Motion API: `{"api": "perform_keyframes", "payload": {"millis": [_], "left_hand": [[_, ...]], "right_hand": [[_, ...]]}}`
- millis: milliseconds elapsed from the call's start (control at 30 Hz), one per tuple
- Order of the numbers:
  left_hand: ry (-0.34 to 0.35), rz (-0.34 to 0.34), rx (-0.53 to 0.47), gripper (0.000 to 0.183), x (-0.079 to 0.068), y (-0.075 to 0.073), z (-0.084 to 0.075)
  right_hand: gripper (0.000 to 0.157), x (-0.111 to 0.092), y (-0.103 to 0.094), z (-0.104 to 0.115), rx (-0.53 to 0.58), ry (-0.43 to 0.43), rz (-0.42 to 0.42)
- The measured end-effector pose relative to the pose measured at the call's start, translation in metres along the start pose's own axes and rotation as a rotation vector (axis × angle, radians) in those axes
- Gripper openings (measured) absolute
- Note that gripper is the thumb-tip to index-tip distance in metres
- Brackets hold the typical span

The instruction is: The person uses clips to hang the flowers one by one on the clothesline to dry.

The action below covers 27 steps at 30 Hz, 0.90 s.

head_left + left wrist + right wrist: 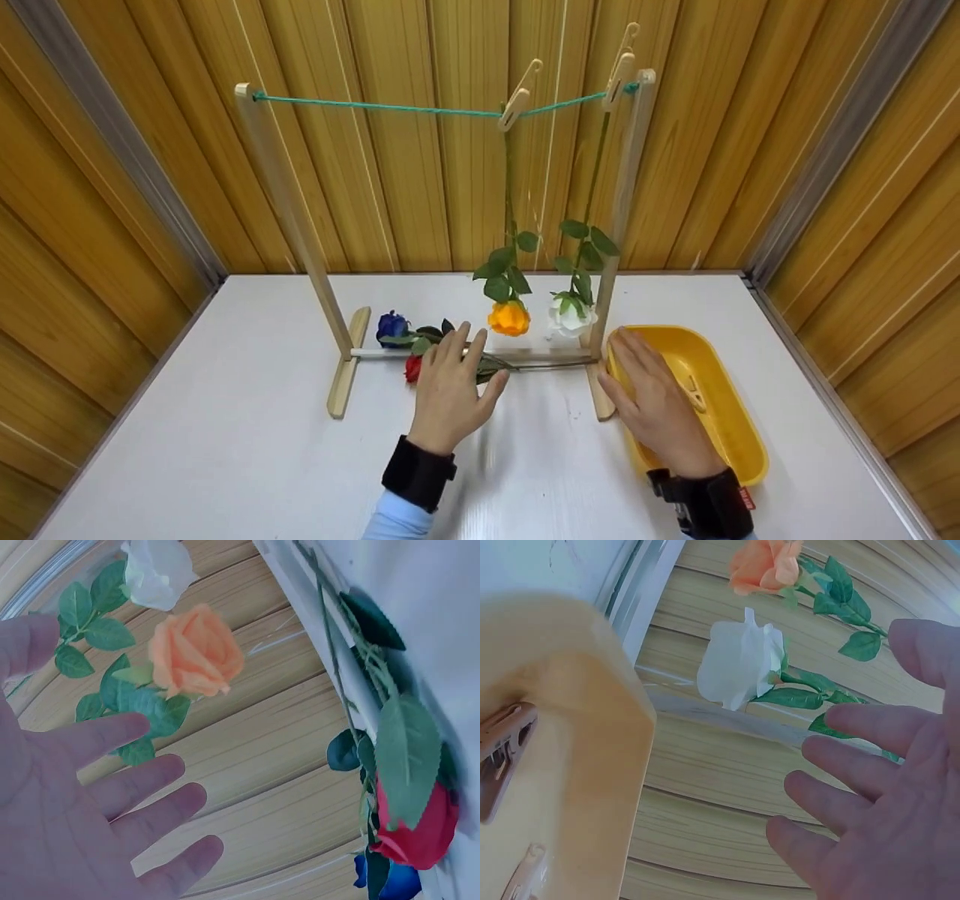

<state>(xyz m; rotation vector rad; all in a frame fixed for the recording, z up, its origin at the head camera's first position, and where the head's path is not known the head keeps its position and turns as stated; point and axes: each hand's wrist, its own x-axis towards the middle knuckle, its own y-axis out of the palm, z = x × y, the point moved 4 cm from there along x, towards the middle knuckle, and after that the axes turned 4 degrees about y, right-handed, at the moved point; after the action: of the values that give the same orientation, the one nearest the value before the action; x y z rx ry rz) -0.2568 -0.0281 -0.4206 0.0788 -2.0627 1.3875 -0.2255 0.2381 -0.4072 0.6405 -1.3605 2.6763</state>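
My left hand (450, 386), fingers spread, is held over the red rose (413, 369) and the blue rose (391, 328) lying on the table; it grips nothing. The left wrist view shows the red rose (416, 829) with its leaves and stem. Over the left rim of the yellow basin (731, 409) is my right hand (660, 405), fingers straight, holding nothing. An orange rose (509, 318) and a white rose (572, 315) hang head down, each stem clipped by a wooden clothespin (514, 109) to a green cord (390, 109).
A wooden frame with two posts (289, 202) carries the cord, and its lower bar (547, 353) runs near the lying flowers. Clothespins (506, 750) lie in the basin at the right. Wood-patterned walls (420, 187) enclose the white table (225, 450).
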Motion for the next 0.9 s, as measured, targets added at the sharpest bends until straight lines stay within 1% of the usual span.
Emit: {"api": "perform_keyframes", "payload": {"millis": [233, 433, 567, 767, 900], "left_hand": [[0.005, 0.059, 0.002, 0.064, -0.003, 0.01, -0.011], [0.028, 0.095, 0.013, 0.063, -0.005, 0.02, -0.022], [0.049, 0.101, 0.014, 0.062, -0.005, 0.023, -0.029], [0.075, 0.124, 0.041, 0.062, -0.005, 0.03, -0.042], [0.112, 0.102, 0.056, 0.061, -0.005, 0.033, -0.053]], "right_hand": [[0.057, -0.002, -0.004, 0.0, -0.027, -0.026, -0.033], [0.058, -0.001, -0.006, -0.005, -0.054, -0.004, -0.005], [0.059, 0.0, -0.008, -0.007, -0.069, 0.016, 0.002], [0.06, 0.001, -0.009, -0.01, -0.084, 0.053, 0.023], [0.06, 0.001, -0.009, -0.01, -0.085, 0.074, 0.048]]}}
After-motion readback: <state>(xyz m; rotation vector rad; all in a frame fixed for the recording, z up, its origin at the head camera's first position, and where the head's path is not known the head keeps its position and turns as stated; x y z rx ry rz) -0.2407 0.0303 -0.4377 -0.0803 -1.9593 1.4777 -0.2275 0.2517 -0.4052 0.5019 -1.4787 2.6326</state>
